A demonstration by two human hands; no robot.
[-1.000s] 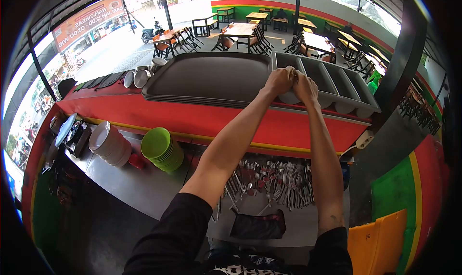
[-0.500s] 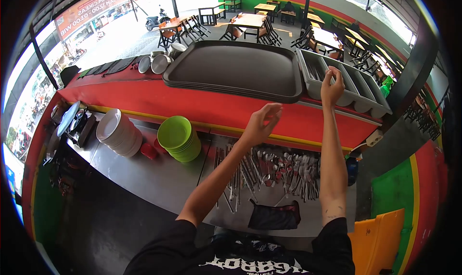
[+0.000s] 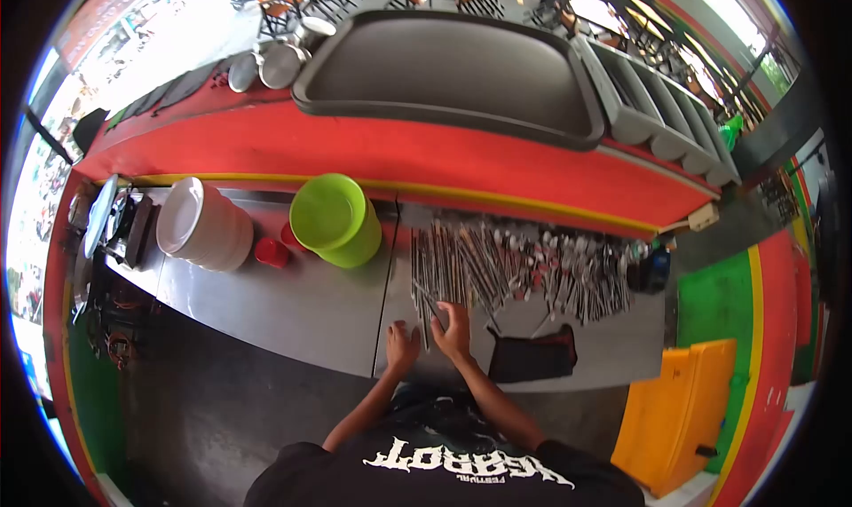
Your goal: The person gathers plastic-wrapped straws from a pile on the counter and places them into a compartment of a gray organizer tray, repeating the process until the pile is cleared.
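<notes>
My right hand is low over the steel counter at the near end of a loose row of chopsticks. Its thumb and fingers close around the end of a slanted chopstick. Just to the left, my left hand hovers with bent, parted fingers and nothing visible in it. Right of the chopsticks lies a spread of metal spoons and forks. A dark cloth pouch rests in front of them.
A stack of green bowls, a stack of white plates and a red cup stand on the left. On the red ledge are dark trays, a grey divided cutlery holder and metal cups. A yellow chair stands right.
Both hands have come down from the ledge, the right from the cutlery holder, to the chopsticks on the counter. The view has tilted downward.
</notes>
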